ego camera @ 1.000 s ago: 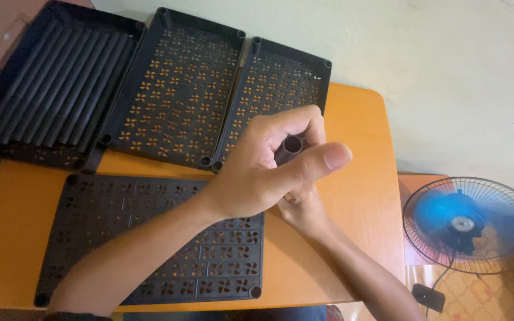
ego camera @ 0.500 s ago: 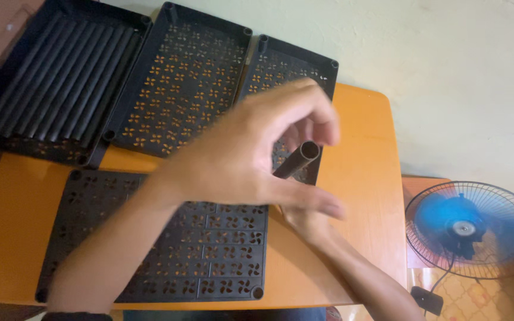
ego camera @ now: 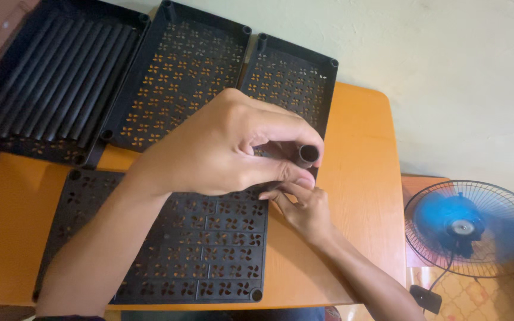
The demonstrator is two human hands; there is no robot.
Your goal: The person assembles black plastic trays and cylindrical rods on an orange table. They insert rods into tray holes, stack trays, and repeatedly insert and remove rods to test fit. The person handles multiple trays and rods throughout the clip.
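Observation:
My left hand is raised over the table with its fingers closed on a short black tube, whose open end faces me. Below it, my right hand rests at the right edge of a flat black perforated shelf panel lying on the orange table. The right fingers touch the panel's corner, partly hidden by my left hand.
Three more black trays lie along the table's far side: one holding several black tubes, two perforated ones beside it. A blue-bladed fan spins on the floor to the right. A pale wall stands behind.
My left hand has turned the black tube so that its open end faces me, and has curled tighter around it. The right hand has stayed at the panel's corner.

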